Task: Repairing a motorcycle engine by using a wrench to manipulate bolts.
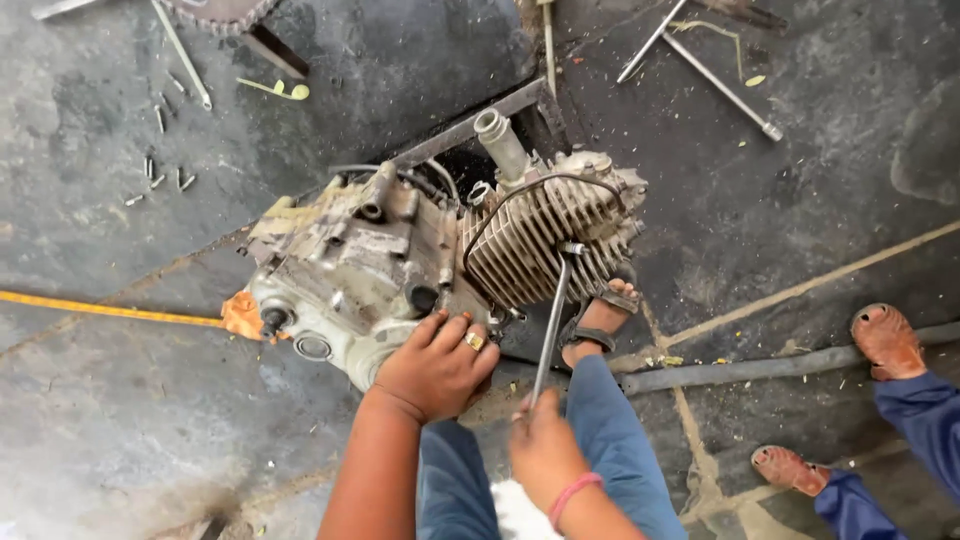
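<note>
- Bare metal, grey and grimy: the long steel socket wrench (553, 322) sits in the right hand (545, 450), fingers wrapped shut about its lower end, its head on a fastener of the finned cylinder just beyond.
- The left hand (437, 367) lies flat, fingers spread, pressing on the casing of the dirty grey cast-metal motorcycle engine (400, 265); it steadies without gripping.
- The engine rests on the stone floor (120, 400) directly ahead of both hands; it looks heavy, stiff and probably oily, so the broad casing seems the safest hold, since the thin fins look sharp.
- The person's sandalled foot (600, 320) braces beside the wrench.
- Left of the hands the floor is open; to the right a grey pipe (760, 368) and another person's feet (885, 340) limit room.
- Beyond the engine lie loose bolts (158, 170) and thin rods (715, 85).
</note>
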